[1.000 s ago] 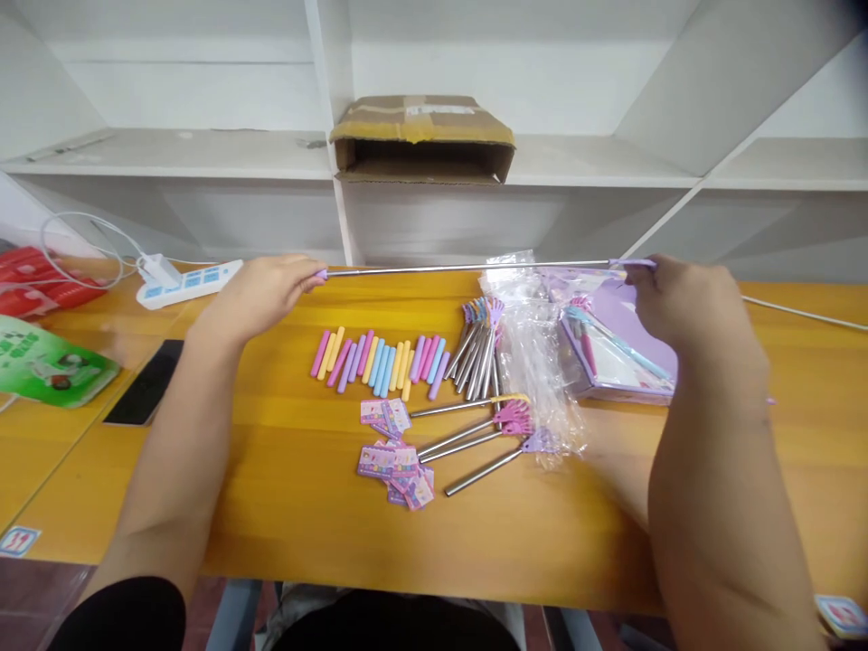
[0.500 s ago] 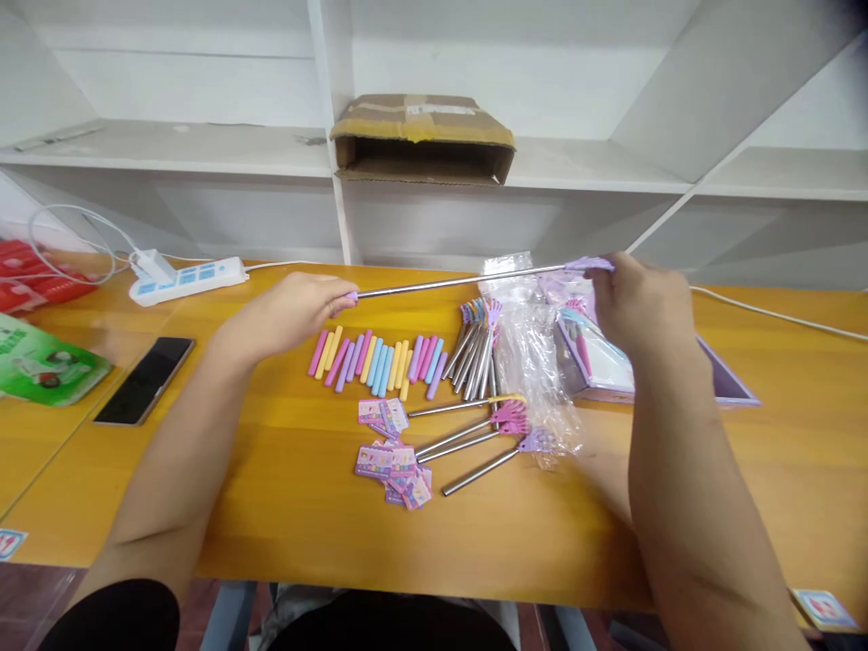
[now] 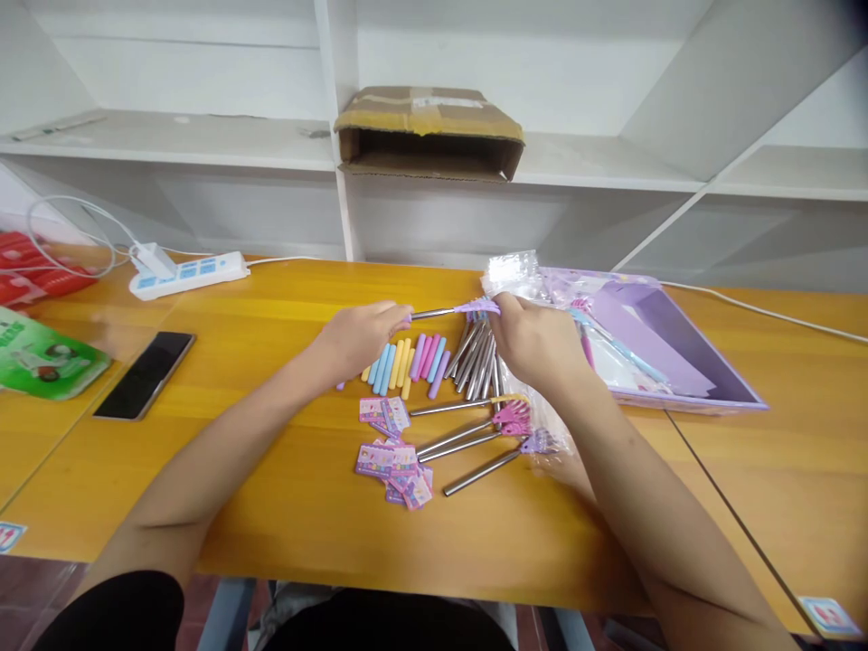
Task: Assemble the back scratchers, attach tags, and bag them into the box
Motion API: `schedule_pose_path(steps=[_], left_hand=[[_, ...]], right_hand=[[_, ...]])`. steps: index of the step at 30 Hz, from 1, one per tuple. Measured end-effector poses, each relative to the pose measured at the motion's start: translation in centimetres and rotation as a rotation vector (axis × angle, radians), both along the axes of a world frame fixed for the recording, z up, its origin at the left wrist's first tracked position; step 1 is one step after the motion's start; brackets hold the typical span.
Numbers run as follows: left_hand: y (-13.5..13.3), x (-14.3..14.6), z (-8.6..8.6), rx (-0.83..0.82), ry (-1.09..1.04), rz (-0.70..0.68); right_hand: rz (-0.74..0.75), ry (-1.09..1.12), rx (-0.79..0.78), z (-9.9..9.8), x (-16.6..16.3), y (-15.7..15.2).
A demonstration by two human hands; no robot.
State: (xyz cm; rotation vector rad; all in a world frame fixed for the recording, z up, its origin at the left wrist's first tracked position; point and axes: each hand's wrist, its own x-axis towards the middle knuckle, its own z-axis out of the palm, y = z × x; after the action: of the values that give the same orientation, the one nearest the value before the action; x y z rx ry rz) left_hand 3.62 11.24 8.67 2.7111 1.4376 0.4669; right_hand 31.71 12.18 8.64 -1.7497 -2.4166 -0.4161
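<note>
Between my two hands is a purple telescopic back scratcher (image 3: 434, 314), its metal rod mostly collapsed. My left hand (image 3: 366, 336) is closed round its purple handle end. The fingers of my right hand (image 3: 535, 339) grip the claw-shaped head. Below lie several pastel handle sleeves (image 3: 400, 366) in a row, partly hidden by my left hand. A bundle of back scratchers with bare metal rods (image 3: 476, 362) rests by a clear plastic bag (image 3: 515, 271). Nearer me are loose back scratchers with yellow, pink and purple heads (image 3: 478, 434) and small printed cards (image 3: 393, 461).
A purple box (image 3: 719, 362) with back scratchers in it stands at right. On the left are a phone (image 3: 146, 375), a green pouch (image 3: 51, 357), red packaging (image 3: 33, 276) and a power strip (image 3: 196, 274) with cables. An open cardboard box (image 3: 430, 136) sits on the shelf behind.
My hands have come closer together, and the stretched back scratcher rod has been pushed in to a short length. The purple box now shows more fully.
</note>
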Motion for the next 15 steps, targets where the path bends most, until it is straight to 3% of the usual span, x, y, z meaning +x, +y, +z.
schedule_pose_path(steps=[7, 15], left_hand=[[0.7, -1.4, -0.3, -0.124, 0.047, -0.004], [1.1, -1.8, -0.3, 0.015, 0.104, -0.028]], right_hand=[[0.032, -0.079, -0.109, -0.4, 0.2, 0.5], [0.055, -0.1, -0.129, -0.4, 0.4, 0.6]])
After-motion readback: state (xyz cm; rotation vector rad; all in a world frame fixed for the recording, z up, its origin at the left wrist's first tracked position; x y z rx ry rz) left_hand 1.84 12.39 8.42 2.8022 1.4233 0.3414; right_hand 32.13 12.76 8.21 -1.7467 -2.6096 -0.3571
